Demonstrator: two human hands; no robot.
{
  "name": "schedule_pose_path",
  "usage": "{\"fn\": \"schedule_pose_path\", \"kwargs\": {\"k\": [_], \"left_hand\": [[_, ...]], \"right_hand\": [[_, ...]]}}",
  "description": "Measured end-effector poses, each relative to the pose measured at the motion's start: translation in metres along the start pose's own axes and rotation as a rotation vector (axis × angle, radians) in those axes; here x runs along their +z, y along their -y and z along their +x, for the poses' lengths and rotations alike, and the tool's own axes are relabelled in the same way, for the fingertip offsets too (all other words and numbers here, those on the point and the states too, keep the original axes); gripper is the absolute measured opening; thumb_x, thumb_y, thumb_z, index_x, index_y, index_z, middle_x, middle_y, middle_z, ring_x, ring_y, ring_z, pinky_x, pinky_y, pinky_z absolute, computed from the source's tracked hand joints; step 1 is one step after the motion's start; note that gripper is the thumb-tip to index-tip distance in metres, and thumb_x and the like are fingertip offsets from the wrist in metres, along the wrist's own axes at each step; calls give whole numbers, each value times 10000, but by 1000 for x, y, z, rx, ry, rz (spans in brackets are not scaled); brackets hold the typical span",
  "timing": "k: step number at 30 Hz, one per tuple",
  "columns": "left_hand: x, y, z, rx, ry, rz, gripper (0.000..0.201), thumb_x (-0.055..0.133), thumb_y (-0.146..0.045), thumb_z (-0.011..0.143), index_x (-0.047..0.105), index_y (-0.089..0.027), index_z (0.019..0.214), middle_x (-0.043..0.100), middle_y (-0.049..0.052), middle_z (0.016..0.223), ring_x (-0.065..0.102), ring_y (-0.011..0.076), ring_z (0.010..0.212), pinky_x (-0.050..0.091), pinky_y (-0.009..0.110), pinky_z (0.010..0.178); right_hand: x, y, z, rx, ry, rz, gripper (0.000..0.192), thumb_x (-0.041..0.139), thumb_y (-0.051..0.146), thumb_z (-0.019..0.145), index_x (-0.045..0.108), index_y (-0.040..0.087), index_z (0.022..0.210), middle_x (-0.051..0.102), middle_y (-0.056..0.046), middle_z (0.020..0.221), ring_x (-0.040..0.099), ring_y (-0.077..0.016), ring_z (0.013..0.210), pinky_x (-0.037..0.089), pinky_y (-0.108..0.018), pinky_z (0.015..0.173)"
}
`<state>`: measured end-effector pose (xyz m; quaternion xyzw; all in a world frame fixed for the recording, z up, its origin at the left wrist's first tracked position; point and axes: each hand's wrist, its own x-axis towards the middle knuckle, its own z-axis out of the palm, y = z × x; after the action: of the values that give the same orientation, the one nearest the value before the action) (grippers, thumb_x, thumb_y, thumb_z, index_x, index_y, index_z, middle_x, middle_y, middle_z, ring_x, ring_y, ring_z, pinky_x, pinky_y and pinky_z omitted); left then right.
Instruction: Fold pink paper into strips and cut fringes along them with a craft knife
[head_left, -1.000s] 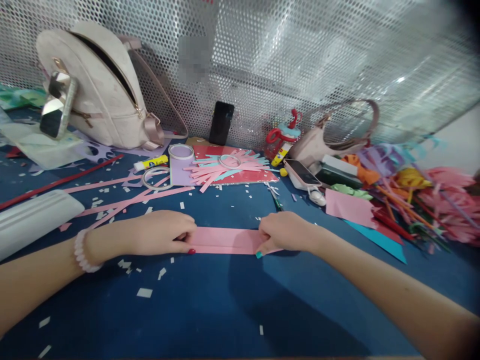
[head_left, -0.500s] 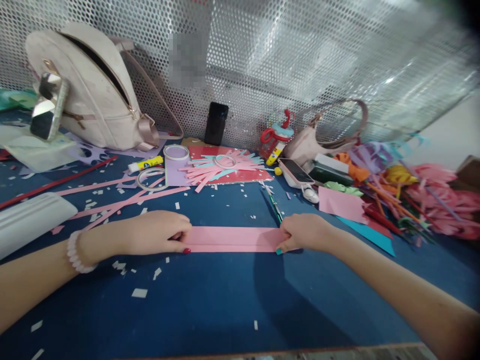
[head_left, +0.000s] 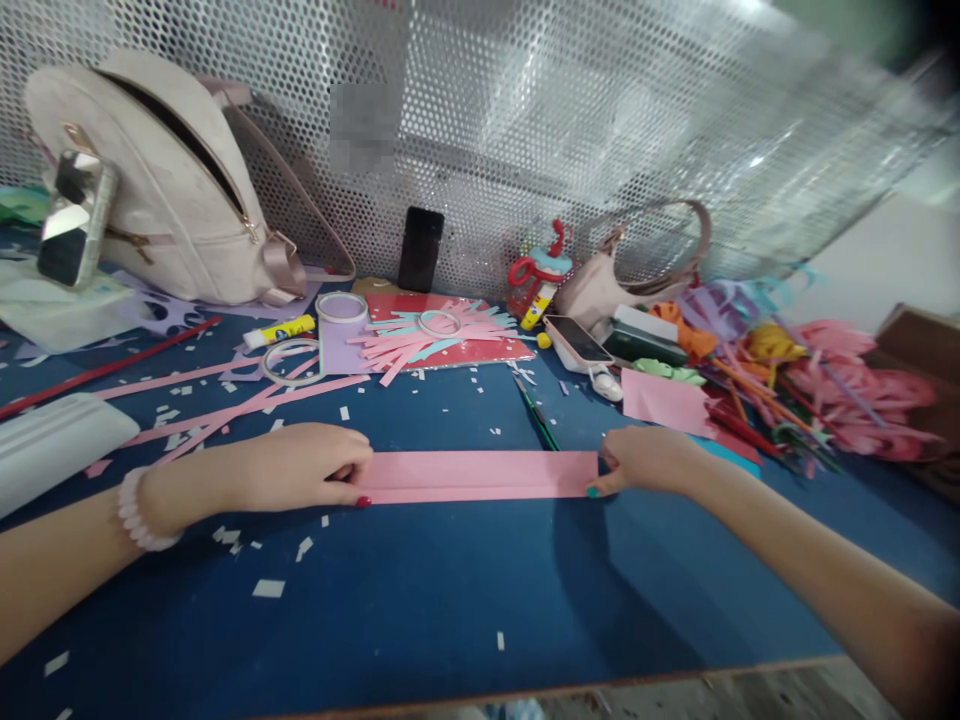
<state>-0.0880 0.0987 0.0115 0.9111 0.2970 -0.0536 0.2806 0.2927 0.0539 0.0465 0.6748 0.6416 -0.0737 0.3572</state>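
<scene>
Blue table (head_left: 420, 610), paper scraps everywhere, perforated metal screen (head_left: 570, 130) behind. My left hand (head_left: 300, 467) and right hand (head_left: 649, 460) each press, fingers curled, an end of the folded pink strip (head_left: 480, 475).

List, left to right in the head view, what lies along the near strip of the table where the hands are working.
Bead bracelet → left hand → folded pink paper strip → right hand, all on the blue table.
</scene>
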Motion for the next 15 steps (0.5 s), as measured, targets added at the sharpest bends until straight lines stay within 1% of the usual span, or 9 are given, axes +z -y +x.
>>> {"fn": "schedule_pose_path", "kwargs": {"k": [3,6,8,11,13,15], "left_hand": [[0,-1,0,9,-1,8,218,556,-282,865,468,-188,689,511,-26,743,464,126,627,305,239,559],[-1,-1,-1,24,-14,4,219,550,-295,866,469,-189,692,512,-20,744,465,131,628,308,240,558],[-1,-2,-1,30,-21,4,218,550,-311,866,477,-191,699,515,-17,747,467,134,629,309,241,555],[-2,-4,-2,29,-16,18,213,544,-304,864,476,-190,696,518,-13,750,472,138,638,308,242,559],[-3,-5,-3,32,-17,26,210,543,-292,860,472,-189,692,520,-13,748,471,137,639,309,241,563],[-3,-4,-4,35,-27,27,218,547,-295,858,471,-188,684,522,-14,742,468,133,626,309,241,557]], "right_hand": [[10,-14,2,8,-9,58,332,594,514,751,646,187,744,674,-105,801,634,-294,754,372,-319,544],[19,-25,3,-25,-63,174,324,610,520,709,604,197,683,648,-102,736,613,-295,696,362,-334,545],[21,-30,2,-115,-93,273,279,615,477,701,579,204,652,631,-93,702,596,-269,671,368,-340,566],[22,-33,-1,-293,-93,388,226,572,437,740,597,214,755,642,-55,768,588,-215,729,406,-308,632],[22,-34,-1,-379,-100,491,265,524,464,777,586,209,814,629,-31,791,574,-196,751,421,-292,658],[24,-35,0,-431,-112,622,302,492,494,802,557,199,793,597,-18,750,547,-182,714,417,-286,636]]}}
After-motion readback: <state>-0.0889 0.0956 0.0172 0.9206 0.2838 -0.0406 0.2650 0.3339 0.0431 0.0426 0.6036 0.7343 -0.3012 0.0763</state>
